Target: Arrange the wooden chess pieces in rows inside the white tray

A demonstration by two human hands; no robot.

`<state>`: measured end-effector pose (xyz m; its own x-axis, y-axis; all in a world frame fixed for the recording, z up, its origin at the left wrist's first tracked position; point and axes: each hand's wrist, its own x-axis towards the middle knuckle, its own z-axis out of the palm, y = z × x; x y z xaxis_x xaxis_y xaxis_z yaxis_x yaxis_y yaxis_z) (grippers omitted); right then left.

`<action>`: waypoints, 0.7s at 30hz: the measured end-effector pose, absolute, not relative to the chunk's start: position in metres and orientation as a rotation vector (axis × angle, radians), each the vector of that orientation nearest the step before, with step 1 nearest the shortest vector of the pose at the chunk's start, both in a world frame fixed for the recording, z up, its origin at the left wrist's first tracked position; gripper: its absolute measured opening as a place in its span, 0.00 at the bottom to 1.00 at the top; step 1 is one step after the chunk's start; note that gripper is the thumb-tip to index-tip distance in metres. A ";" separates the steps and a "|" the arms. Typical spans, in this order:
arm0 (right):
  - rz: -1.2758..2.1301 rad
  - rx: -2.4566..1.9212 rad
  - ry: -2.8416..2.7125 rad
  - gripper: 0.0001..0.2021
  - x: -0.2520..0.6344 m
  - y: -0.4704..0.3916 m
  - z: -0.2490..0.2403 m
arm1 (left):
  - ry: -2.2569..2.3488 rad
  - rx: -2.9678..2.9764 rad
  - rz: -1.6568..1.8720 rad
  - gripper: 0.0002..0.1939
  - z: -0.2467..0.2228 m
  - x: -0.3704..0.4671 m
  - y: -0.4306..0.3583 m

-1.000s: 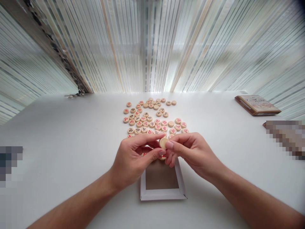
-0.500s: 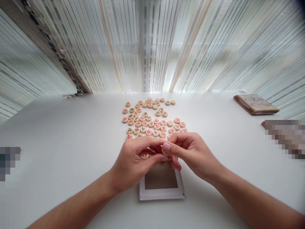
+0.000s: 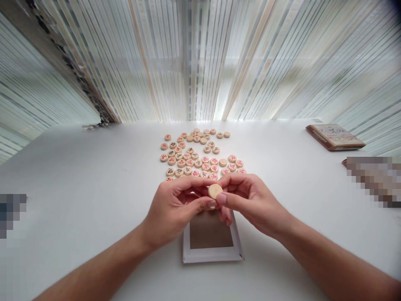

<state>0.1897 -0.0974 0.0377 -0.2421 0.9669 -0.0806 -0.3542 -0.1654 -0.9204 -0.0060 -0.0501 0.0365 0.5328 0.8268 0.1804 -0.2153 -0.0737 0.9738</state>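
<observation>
Just above the near box, both my hands meet at one round wooden Chinese chess piece point(image 3: 215, 191), its blank face turned toward me. My right hand point(image 3: 255, 205) pinches its right edge between thumb and fingers. From the other side, the curled fingers and thumb of my left hand point(image 3: 177, 209) close on its left edge. Part of a red-marked piece point(image 3: 188, 202) shows in the gap behind my left thumb. Below lies a shallow white box tray point(image 3: 208, 255) with a brown inside; my hands cover its far end. Beyond my fingers, several red- and black-marked pieces point(image 3: 189, 163) lie spread out.
The white table point(image 3: 94, 188) reaches back to a striped curtain point(image 3: 175, 62). A flat printed box point(image 3: 336, 136) lies at the far right, with a blurred-out item point(image 3: 372, 179) nearer. Another pixelated object point(image 3: 11, 213) sits at the left edge.
The held piece has turned so its blank round face shows more fully. My right thumb has slid lower, to its lower right edge. The spread pieces and tray stay as they were.
</observation>
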 end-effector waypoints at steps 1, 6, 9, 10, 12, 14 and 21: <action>1.623 -0.909 -1.013 0.13 0.189 -0.097 0.038 | 0.584 1.397 0.939 0.11 0.037 -0.006 -0.050; 1.604 -1.016 -0.994 0.18 0.187 -0.097 0.037 | 0.576 1.556 0.930 0.12 0.036 -0.008 -0.052; 1.585 -1.028 -1.001 0.19 0.188 -0.097 0.038 | 0.557 1.636 0.955 0.11 0.036 -0.009 -0.052; 1.575 -1.025 -1.013 0.18 0.188 -0.097 0.038 | 0.554 1.650 0.959 0.11 0.036 -0.008 -0.052; 1.561 -1.021 -1.042 0.18 0.188 -0.097 0.040 | 0.544 1.661 0.964 0.11 0.037 -0.008 -0.052; 1.552 -1.020 -1.060 0.17 0.188 -0.098 0.042 | 0.532 1.654 0.968 0.12 0.037 -0.008 -0.051; 1.539 -0.969 -1.095 0.15 0.188 -0.101 0.042 | 0.455 1.523 0.926 0.14 0.038 -0.008 -0.052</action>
